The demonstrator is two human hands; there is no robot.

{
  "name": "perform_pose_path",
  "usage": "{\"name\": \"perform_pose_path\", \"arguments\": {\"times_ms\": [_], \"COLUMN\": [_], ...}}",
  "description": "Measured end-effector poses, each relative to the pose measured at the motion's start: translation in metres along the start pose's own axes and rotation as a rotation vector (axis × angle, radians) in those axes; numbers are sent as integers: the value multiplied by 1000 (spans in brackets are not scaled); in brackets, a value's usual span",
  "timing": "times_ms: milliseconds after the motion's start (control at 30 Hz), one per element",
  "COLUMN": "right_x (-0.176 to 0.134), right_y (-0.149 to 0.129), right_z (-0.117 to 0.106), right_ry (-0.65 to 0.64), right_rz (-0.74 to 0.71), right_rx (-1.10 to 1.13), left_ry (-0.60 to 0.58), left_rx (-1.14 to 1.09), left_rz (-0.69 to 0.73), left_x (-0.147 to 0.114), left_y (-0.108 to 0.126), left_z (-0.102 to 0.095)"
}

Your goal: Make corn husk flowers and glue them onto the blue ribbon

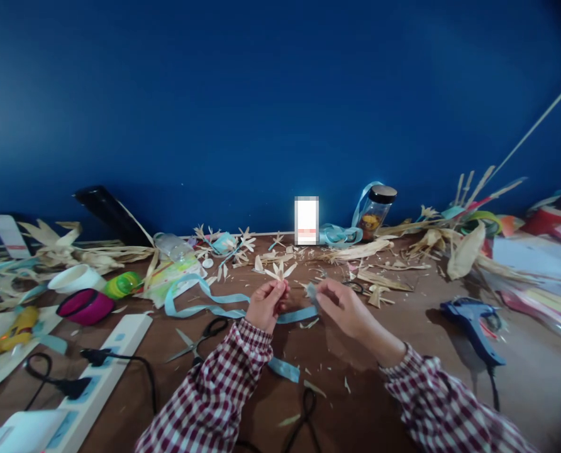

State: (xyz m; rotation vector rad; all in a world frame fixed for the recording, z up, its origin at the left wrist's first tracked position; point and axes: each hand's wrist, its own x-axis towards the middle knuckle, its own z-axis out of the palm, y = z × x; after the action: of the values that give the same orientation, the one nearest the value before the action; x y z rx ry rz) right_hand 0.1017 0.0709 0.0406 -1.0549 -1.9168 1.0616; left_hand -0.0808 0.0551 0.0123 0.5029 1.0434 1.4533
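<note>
My left hand (267,305) pinches a small pale flower (281,272) that looks made of dried husk, its petals spread upward above the fingertips. To the right, my right hand (345,307) has thumb and fingers closed on the end of a light blue ribbon (312,293). More blue ribbon (205,309) loops over the table to the left and passes behind my left hand. Beside my left sleeve lies a pair of scissors (193,345) with black handles, blades apart. A short blue ribbon piece (285,369) rests below my left wrist.
A blue glue gun (473,324) lies at right, a yellow one (14,333) at left. A white power strip (104,371) with black plugs is front left. Dried husks (360,250), finished flowers (226,242) and a black-lidded jar (377,211) line the wall.
</note>
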Motion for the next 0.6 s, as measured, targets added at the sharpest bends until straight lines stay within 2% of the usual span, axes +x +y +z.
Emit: {"name": "perform_pose_path", "arguments": {"times_ms": [233,467,600], "right_x": [17,10,8], "right_y": [30,43,38], "right_z": [25,28,26], "right_ry": [154,107,110], "right_rz": [82,128,109], "right_rx": [125,204,140], "left_ry": [16,-18,19], "left_rx": [107,179,128], "left_rz": [20,52,-32], "left_x": [0,2,-2], "left_y": [-16,-28,-25], "left_z": [2,-3,3]}}
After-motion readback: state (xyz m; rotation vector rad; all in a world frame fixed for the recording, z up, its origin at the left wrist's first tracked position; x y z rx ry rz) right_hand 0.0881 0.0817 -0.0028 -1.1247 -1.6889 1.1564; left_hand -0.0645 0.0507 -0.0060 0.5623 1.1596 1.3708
